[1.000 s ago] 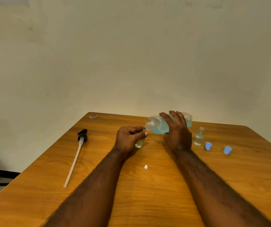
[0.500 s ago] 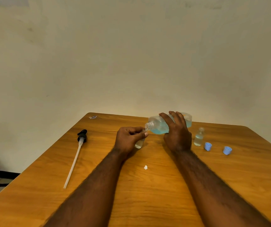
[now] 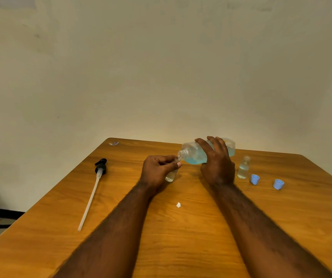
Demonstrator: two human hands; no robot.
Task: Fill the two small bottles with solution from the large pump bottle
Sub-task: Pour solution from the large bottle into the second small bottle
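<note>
Little has shifted in the last second: your right hand [image 3: 218,167] still grips the large bottle [image 3: 193,155] tipped on its side, and your left hand [image 3: 158,170] still pinches the small bottle [image 3: 170,176] by its top. The hands sit near each other, each clamped on its own bottle. The large bottle is clear, soft-cornered plastic with blue liquid pooled along its lower side. Its open threaded neck points at the small bottle's mouth, which your fingers hide. The second small bottle [image 3: 244,168], clear and narrow-necked, stands upright just beside your right hand, partly filled with pale liquid. Two round blue caps [image 3: 254,179] [image 3: 278,184] lie to its right. The black pump head [image 3: 100,167], with its long white tube, lies well to the left. A white scrap [image 3: 178,205] rests between your forearms on the glossy wood-grain table [image 3: 181,247], which stands against a plain cream wall [image 3: 161,67].
</note>
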